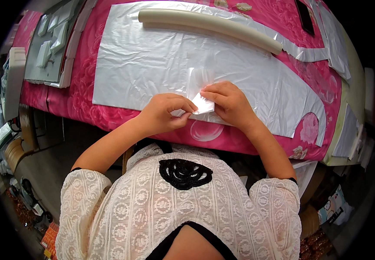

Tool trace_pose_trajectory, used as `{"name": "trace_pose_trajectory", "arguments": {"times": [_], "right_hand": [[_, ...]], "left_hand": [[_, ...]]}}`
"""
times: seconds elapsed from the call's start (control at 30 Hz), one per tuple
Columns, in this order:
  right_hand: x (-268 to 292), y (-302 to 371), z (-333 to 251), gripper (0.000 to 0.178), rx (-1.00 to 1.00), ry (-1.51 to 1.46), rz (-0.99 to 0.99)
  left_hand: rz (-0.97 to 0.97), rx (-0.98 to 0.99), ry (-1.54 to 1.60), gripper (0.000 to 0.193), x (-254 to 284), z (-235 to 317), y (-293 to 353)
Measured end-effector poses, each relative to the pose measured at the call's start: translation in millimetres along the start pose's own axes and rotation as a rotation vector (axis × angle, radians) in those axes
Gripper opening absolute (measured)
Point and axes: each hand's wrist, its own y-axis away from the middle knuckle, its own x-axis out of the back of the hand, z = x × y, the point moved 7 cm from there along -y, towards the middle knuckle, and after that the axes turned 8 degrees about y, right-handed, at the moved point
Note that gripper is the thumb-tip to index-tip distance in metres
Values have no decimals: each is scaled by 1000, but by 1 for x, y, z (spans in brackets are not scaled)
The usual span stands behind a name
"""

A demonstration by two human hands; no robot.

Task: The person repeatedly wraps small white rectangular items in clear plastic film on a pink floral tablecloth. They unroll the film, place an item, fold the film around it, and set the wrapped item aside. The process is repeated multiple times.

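A small piece of shiny white plastic film (204,105) lies between my two hands near the front edge of the table, with a folded, slanting edge. My left hand (166,113) pinches its lower left corner between thumb and fingertips. On its upper right part, my right hand (228,102) presses with thumb and fingers drawn together. Beyond the fingers, a translucent part of the film (198,79) stretches away from me. Under both hands spreads a large white plastic sheet (127,65), wrinkled and shiny.
A long cream tube (209,28) lies across the sheet's far side. Pink floral cloth (83,56) covers the table. At far left, a tray (30,73) holds several small white packets. A dark phone (304,17) rests at far right, near a strip of white plastic (311,54).
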Motion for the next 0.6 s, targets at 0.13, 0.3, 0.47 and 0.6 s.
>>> {"name": "trace_pose_trajectory", "arguments": {"times": [0.13,0.3,0.47,0.6], "right_hand": [[-2,5,-9,26,-7,28,70],[0,10,-17,30,-32,-2,74],[0,14,-7,28,-147,-8,85],[-3,10,14,14,-451,-97,-2]], "left_hand": [[-46,-333,-270,24,-3,11,7],[-53,-403,-601,45,-19,-1,14],[4,-330,-533,52,-15,-1,8],[159,69,-259,68,-2,-16,0]]}}
